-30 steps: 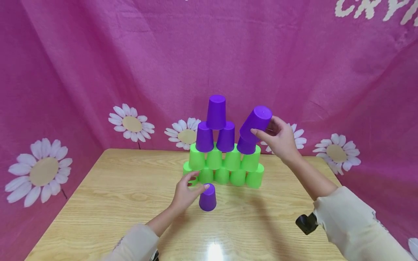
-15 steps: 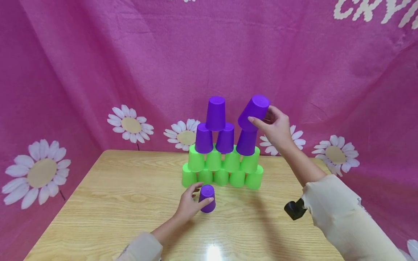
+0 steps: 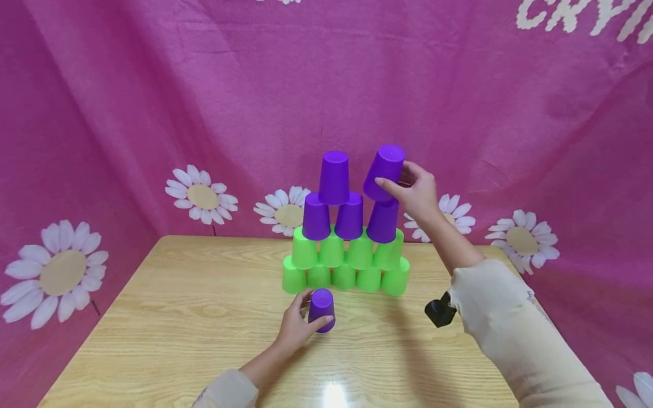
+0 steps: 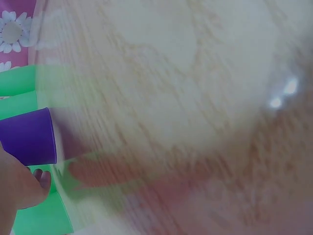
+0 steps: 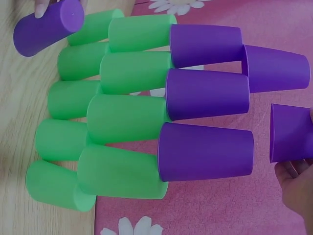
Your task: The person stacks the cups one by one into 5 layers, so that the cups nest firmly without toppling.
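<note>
My right hand (image 3: 419, 192) grips an upside-down, slightly tilted purple cup (image 3: 385, 171), thumb in front. In the right wrist view a gap shows between this held cup (image 5: 292, 133) and the purple cups stacked below it. Under it, the rightmost purple cup (image 3: 382, 222) stands on the green cups (image 3: 331, 250). To its left, one purple cup (image 3: 334, 178) tops two others (image 3: 316, 216). My left hand (image 3: 296, 326) holds another upside-down purple cup (image 3: 322, 309) in front of the stack, thumb on its near side. In the left wrist view only part of that cup (image 4: 29, 137) shows.
The green cups form two rows on the wooden table (image 3: 214, 317), near its back edge. Behind hangs a pink cloth (image 3: 245, 102) with daisies. A black wrist device (image 3: 441, 310) sits below my right sleeve (image 3: 500, 323).
My right hand has lifted its cup off the rightmost purple cup, which now shows more fully, and moved it left. My left fingers and thumb have come round the front purple cup.
</note>
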Motion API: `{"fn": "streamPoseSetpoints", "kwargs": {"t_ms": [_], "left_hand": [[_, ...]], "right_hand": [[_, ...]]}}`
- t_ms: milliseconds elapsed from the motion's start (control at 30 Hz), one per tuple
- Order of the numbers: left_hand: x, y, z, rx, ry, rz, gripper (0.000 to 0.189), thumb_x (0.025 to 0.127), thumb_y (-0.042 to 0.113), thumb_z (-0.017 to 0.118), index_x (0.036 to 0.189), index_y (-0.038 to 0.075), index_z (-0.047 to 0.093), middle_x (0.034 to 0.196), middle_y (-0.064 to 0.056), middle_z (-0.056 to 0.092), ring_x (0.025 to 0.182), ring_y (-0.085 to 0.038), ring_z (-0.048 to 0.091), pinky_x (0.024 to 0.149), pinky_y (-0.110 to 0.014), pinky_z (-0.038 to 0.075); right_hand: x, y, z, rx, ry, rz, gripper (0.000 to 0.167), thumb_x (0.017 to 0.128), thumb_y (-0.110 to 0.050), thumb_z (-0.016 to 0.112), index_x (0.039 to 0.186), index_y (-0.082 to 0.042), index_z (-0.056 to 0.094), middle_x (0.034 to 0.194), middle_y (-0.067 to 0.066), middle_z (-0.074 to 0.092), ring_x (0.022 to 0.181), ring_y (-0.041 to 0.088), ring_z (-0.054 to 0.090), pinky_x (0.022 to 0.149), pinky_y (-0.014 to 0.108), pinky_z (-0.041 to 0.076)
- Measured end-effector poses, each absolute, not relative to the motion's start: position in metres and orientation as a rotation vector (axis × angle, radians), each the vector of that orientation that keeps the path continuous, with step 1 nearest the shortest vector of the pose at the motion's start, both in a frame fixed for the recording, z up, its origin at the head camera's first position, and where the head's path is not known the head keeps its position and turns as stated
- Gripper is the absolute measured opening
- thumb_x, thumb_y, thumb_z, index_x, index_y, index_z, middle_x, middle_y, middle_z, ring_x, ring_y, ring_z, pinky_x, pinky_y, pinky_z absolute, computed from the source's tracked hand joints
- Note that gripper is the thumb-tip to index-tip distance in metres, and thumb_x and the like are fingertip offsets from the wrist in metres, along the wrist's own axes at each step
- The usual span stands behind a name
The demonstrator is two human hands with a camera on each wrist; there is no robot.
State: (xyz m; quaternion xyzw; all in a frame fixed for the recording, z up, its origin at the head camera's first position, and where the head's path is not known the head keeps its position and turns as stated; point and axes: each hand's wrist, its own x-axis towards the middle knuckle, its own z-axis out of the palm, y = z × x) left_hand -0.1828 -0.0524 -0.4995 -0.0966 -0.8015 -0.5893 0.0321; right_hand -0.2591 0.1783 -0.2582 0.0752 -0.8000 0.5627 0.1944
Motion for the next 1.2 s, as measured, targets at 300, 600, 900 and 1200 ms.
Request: {"fn": "streamPoseSetpoints", "kwargs": {"t_ms": [300, 600, 900, 1200], "left_hand": [[-0.179, -0.052, -0.505, -0.365, -2.542, -1.673, 0.069, 0.071, 0.013, 0.078, 0.126, -0.009, 0.044, 0.116, -0.026, 0.058, 0.105, -0.039, 0.056, 0.089, -0.05, 0.048], [-0.18, -0.05, -0.509, -0.377, -2.518, -1.662, 0.065, 0.071, 0.011, 0.077, 0.124, -0.01, 0.046, 0.116, -0.026, 0.058, 0.104, -0.038, 0.057, 0.091, -0.05, 0.048], [-0.18, -0.049, -0.509, -0.376, -2.515, -1.65, 0.061, 0.072, 0.009, 0.077, 0.122, -0.01, 0.047, 0.115, -0.027, 0.058, 0.106, -0.039, 0.057, 0.094, -0.051, 0.047], [-0.179, -0.05, -0.51, -0.46, -2.458, -1.603, 0.058, 0.073, 0.018, 0.077, 0.116, -0.01, 0.05, 0.108, -0.024, 0.061, 0.099, -0.035, 0.059, 0.089, -0.046, 0.051]], "right_hand": [[-0.268, 0.171, -0.258, 0.186, -2.33, 1.602, 0.054, 0.083, -0.015, 0.068, 0.131, 0.002, 0.049, 0.122, 0.024, 0.059, 0.111, 0.033, 0.058, 0.098, 0.039, 0.047], [-0.274, 0.167, -0.265, 0.182, -2.408, 1.605, 0.053, 0.083, -0.017, 0.068, 0.13, 0.001, 0.05, 0.122, 0.022, 0.059, 0.112, 0.031, 0.058, 0.098, 0.038, 0.047], [-0.276, 0.166, -0.269, 0.15, -2.405, 1.59, 0.054, 0.083, -0.017, 0.068, 0.131, 0.0, 0.049, 0.121, 0.022, 0.06, 0.11, 0.03, 0.058, 0.096, 0.037, 0.048], [-0.274, 0.166, -0.27, 0.138, -2.389, 1.623, 0.057, 0.083, -0.014, 0.067, 0.134, 0.001, 0.045, 0.124, 0.023, 0.057, 0.112, 0.031, 0.057, 0.098, 0.038, 0.047]]}}
